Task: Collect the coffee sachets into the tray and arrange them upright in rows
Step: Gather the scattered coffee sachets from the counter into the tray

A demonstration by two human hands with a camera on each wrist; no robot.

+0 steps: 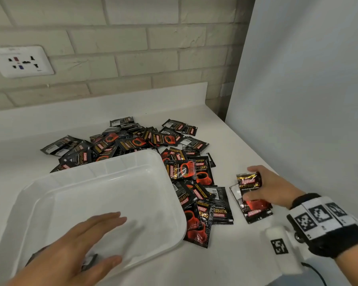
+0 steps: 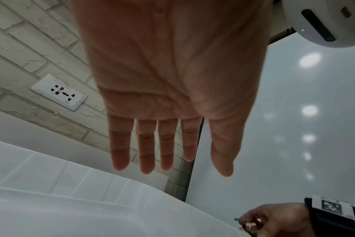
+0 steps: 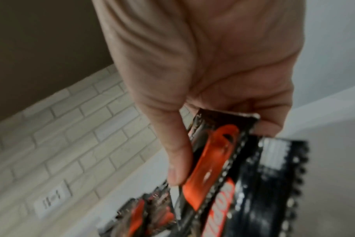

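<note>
A white plastic tray [image 1: 170,188] sits tilted on the white counter, with nothing visible inside it. My left hand [image 1: 112,238] hovers flat over its near end, fingers straight and holding nothing; the left wrist view shows the same open palm [image 2: 172,144] above the tray [image 2: 71,208]. A big pile of black-and-red coffee sachets [image 1: 136,141] spreads behind and to the right of the tray. My right hand [image 1: 254,183] grips one sachet [image 1: 248,178] between thumb and fingers, over a few sachets [image 1: 256,211] lying on the counter. In the right wrist view the thumb [image 3: 176,152] presses that sachet [image 3: 213,160].
A brick wall with a white socket plate [image 1: 21,61] runs behind the counter. A tall white panel [image 1: 298,79] closes the right side. More sachets [image 1: 201,203] lie against the tray's right rim. A white wrist device [image 1: 279,244] hangs near the counter's front edge.
</note>
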